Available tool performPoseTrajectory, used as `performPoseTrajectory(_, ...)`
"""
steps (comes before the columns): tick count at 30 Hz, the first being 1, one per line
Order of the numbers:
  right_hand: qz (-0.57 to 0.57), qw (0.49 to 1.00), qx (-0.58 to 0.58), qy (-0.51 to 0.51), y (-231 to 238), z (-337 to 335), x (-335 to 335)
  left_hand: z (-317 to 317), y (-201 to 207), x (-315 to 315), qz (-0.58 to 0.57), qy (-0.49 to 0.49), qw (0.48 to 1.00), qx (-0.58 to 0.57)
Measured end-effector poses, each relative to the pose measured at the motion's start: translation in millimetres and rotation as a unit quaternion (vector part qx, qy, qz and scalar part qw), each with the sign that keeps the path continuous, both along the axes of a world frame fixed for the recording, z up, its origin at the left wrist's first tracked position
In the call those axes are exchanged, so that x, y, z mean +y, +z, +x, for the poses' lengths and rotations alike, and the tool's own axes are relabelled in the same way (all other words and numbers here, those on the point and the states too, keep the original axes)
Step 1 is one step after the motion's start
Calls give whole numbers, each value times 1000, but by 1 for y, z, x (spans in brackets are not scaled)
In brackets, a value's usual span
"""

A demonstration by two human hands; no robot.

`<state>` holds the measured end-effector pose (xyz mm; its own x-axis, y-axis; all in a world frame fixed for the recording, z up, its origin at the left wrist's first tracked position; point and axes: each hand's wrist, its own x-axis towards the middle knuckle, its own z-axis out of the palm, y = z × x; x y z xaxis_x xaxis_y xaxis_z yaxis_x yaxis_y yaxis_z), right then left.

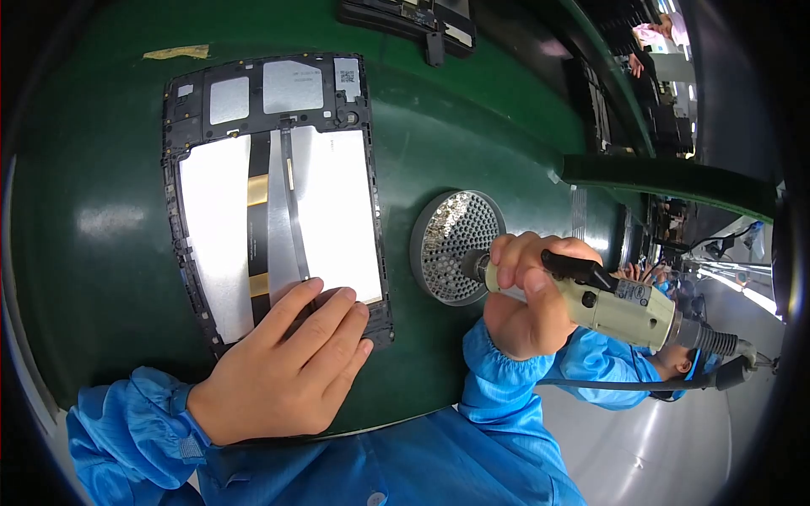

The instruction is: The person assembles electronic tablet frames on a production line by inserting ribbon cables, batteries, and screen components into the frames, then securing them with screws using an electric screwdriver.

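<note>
An opened tablet (219, 211) lies back side up on the green mat, with white panels, a black frame and a flat ribbon cable down its middle. My left hand (287, 363) rests flat on its near right corner, fingers spread, holding nothing. My right hand (527, 295) grips a cream-coloured electric screwdriver (616, 304), lying almost level. Its tip points left into a round grey screw tray (447, 232) full of small holes, just right of the tablet.
The green work mat (101, 253) covers the bench. Another dark device (413, 21) lies at the far edge. A strip of yellow tape (177, 52) sticks at the far left. A person in blue sits beyond the screwdriver at lower right (624, 371).
</note>
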<state>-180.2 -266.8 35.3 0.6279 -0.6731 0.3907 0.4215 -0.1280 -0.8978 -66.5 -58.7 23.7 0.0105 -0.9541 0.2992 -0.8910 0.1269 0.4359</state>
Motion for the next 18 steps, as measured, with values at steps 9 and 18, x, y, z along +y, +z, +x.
performPoseTrajectory(9,-36,999,16,-11,-2,-3,0,-1,2,2,-12,0,1000,4)
performPoseTrajectory(18,-41,994,18,104,43,-21,44,-1,-13,11,-55,4,998,20)
